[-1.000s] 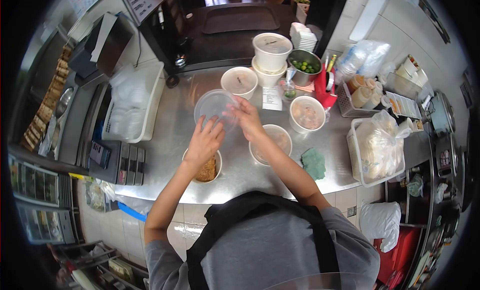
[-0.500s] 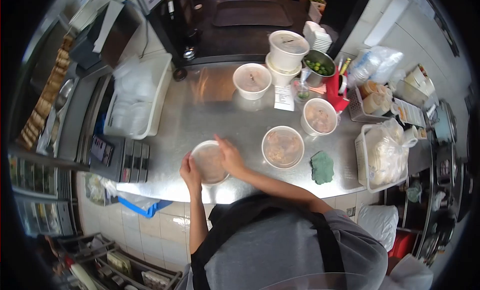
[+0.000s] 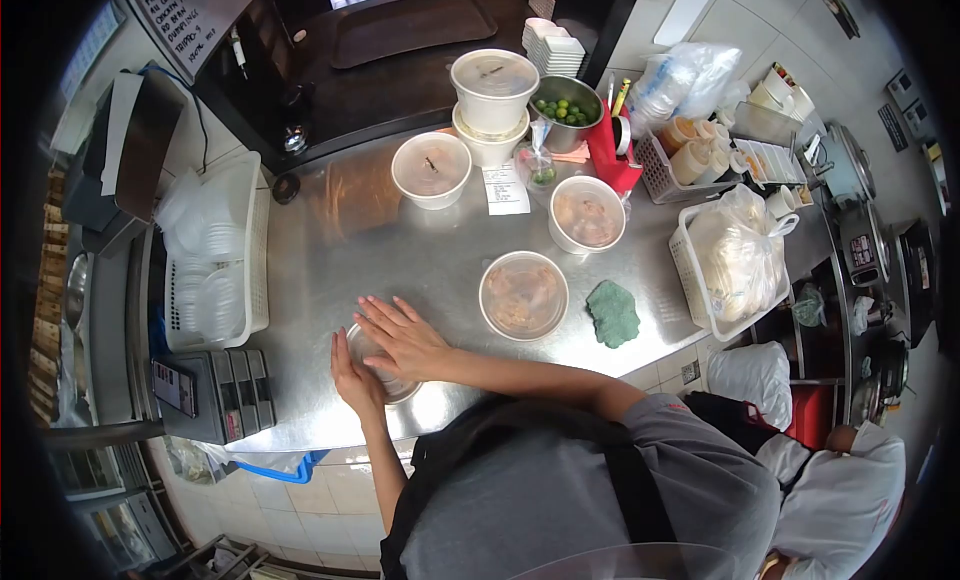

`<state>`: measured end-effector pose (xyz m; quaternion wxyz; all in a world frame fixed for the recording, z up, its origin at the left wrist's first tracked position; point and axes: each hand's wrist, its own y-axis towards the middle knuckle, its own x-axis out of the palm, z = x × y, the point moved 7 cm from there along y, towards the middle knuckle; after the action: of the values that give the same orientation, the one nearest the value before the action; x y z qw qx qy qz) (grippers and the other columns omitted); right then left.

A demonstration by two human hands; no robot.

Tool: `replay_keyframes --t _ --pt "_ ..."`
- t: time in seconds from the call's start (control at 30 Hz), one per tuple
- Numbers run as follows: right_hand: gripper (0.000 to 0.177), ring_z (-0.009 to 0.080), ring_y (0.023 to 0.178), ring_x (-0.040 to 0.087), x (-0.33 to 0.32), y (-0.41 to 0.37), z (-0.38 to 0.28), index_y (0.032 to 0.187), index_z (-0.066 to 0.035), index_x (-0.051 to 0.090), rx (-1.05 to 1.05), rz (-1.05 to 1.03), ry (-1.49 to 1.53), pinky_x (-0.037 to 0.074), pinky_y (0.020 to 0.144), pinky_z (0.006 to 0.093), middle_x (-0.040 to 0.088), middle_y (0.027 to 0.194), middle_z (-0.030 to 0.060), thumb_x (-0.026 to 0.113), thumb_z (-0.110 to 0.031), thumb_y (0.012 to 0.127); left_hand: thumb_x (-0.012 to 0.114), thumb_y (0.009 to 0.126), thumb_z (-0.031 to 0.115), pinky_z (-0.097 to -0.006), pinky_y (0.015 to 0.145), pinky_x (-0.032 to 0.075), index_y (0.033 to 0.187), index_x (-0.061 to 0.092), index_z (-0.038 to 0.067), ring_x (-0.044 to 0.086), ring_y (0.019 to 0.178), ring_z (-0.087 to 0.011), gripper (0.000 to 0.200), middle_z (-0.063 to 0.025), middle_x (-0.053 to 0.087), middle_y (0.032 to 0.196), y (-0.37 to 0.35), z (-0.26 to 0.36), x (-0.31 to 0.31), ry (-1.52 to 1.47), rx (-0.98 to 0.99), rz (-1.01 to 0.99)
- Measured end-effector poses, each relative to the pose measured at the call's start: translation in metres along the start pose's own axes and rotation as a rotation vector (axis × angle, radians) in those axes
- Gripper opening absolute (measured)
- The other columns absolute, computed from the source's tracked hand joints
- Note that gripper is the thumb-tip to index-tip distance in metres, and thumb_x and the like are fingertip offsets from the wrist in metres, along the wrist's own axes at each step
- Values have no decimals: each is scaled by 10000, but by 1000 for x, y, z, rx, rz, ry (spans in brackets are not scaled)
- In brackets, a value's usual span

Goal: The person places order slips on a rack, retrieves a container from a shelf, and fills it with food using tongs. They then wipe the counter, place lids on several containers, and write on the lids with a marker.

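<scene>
A white round takeout bowl with a clear lid (image 3: 401, 390) sits on the steel counter near its front edge, largely covered by my hands. My right hand (image 3: 405, 342) lies flat across the lid, fingers stretched and spread. Along the bowl's left rim rests my left hand (image 3: 355, 378), its fingers extended upward against the side. To the right stands another lidded bowl (image 3: 523, 296) with pinkish-brown food showing through. A third lidded bowl (image 3: 587, 215) is farther back. Beside them lies a crumpled green cloth (image 3: 612, 314).
Lidded tubs (image 3: 494, 85) are stacked at the back, next to a lidded bowl (image 3: 431, 170) and a paper slip (image 3: 507, 188). A pot of green limes (image 3: 566, 113) stands behind. Baskets hold plastic lids (image 3: 210, 300) left and a bagged bundle (image 3: 735, 255) right. A co-worker's sleeve (image 3: 850, 490) shows at lower right.
My right hand has gone from the bowl's right rim to lying flat over the lid. The camera view has turned, and a co-worker now appears at lower right.
</scene>
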<state>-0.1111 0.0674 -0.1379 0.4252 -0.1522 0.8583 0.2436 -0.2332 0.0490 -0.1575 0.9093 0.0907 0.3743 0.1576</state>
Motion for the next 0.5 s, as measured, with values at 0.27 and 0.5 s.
replay_keyframes --t 0.27,0.5 --pt "574 281 1361 46 -79 -18 47 1392 -144 235 234 12 180 97 1047 516 99 1467 131 377 -413 904 378 807 -20 -430 970 317 1221 492 53 433 1148 -366 436 -210 461 1249 28 -7 8 88 117 -45" --pt "664 394 1329 92 -119 -150 138 1382 -76 232 609 467 27 106 1011 579 135 1427 235 470 -416 864 462 871 179 -470 1006 246 1316 370 52 291 1242 -411 471 -230 279 1373 2 117 22 188 413 -27"
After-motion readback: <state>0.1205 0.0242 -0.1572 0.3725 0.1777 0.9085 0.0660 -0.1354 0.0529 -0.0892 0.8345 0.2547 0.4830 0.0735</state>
